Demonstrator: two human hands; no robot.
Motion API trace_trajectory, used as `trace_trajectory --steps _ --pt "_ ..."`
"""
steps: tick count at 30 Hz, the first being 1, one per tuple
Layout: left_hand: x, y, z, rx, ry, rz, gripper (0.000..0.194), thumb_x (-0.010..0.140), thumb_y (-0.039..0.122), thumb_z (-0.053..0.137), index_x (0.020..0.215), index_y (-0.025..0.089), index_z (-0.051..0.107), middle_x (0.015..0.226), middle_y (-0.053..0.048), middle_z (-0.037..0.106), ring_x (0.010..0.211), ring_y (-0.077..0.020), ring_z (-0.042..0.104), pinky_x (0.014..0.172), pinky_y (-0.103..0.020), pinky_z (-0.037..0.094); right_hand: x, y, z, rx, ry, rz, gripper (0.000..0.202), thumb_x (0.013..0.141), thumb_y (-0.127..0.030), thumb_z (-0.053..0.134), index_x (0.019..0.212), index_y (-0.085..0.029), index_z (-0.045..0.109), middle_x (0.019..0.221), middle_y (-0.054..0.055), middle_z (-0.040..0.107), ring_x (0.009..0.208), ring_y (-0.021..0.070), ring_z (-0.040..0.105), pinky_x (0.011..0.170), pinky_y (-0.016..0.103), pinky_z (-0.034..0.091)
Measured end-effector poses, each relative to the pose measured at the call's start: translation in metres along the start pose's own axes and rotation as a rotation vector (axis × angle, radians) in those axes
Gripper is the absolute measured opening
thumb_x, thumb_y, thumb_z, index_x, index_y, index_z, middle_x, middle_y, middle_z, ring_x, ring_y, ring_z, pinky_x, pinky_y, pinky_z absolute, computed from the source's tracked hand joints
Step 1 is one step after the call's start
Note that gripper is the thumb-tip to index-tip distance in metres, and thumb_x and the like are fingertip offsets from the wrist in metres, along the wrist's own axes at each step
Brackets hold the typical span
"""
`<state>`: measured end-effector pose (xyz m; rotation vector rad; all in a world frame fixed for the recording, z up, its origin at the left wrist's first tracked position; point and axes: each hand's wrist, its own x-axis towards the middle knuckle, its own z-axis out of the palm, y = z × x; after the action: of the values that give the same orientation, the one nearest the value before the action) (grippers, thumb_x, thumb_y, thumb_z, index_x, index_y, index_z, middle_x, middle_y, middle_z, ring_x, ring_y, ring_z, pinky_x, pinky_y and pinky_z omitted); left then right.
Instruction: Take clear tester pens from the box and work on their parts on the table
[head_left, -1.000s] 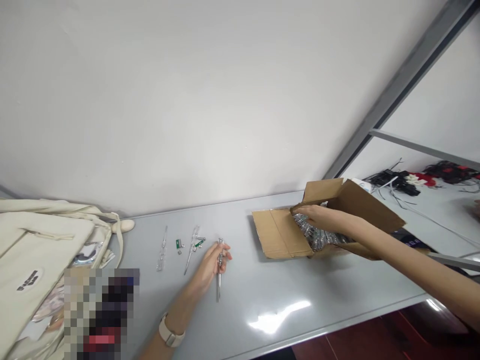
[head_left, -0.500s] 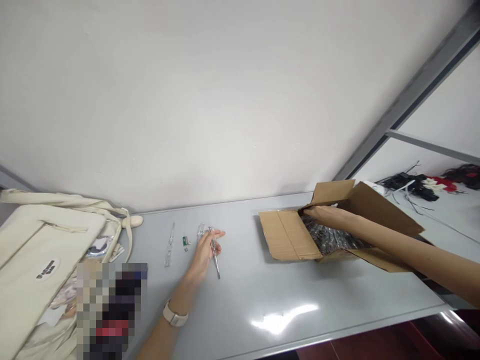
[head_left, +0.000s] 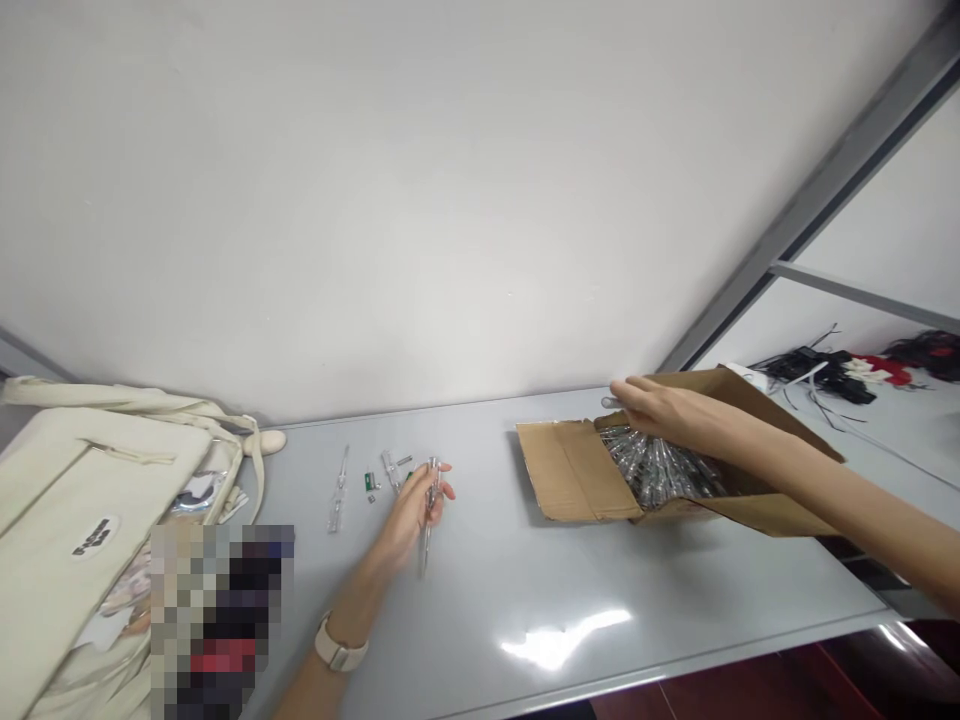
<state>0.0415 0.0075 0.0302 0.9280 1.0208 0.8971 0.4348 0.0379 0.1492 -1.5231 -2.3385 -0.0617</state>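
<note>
My left hand (head_left: 409, 515) is closed around a clear-handled screwdriver (head_left: 433, 480), its thin metal shaft pointing down toward me. Just beyond the fingers lie a clear handle (head_left: 390, 468) and a small metal piece (head_left: 405, 460). Left of these are a small green part (head_left: 370, 481) and a clear-handled screwdriver (head_left: 338, 495) flat on the table. Over the cardboard box (head_left: 577, 470), my right hand (head_left: 660, 410) is closed on another clear-handled screwdriver (head_left: 611, 402); only its end shows past the fingertips. Many similar clear screwdrivers (head_left: 664, 470) fill the box.
A cream bag (head_left: 82, 520) with a strap stands at the left, beside a blurred-out patch. Behind the grey table (head_left: 465, 620) rises a white wall. Metal frame bars (head_left: 810, 190) and dark and red cable bundles (head_left: 825, 370) are at the right.
My right hand has risen from inside the box, now with a screwdriver end showing. My left hand has shifted slightly and its screwdriver has turned more upright, uncovering the clear handle behind.
</note>
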Motion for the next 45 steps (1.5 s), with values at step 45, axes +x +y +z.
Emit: trace_trajectory --steps 45 --pt "-0.014 0.003 -0.01 0.347 -0.401 -0.14 0.04 0.092 0.055 0.041 0.085 0.018 0.056 0.056 0.005 0.04 0.048 -0.0077 0.029 0.043 -0.022 0.017 0.012 -0.178 0.147 1.413 0.607 0.543 0.032 0.088 -0.041 0.062 0.11 -0.029 0.041 0.07 -0.007 0.059 0.045 0.009 0.045 0.044 0.021 0.038"
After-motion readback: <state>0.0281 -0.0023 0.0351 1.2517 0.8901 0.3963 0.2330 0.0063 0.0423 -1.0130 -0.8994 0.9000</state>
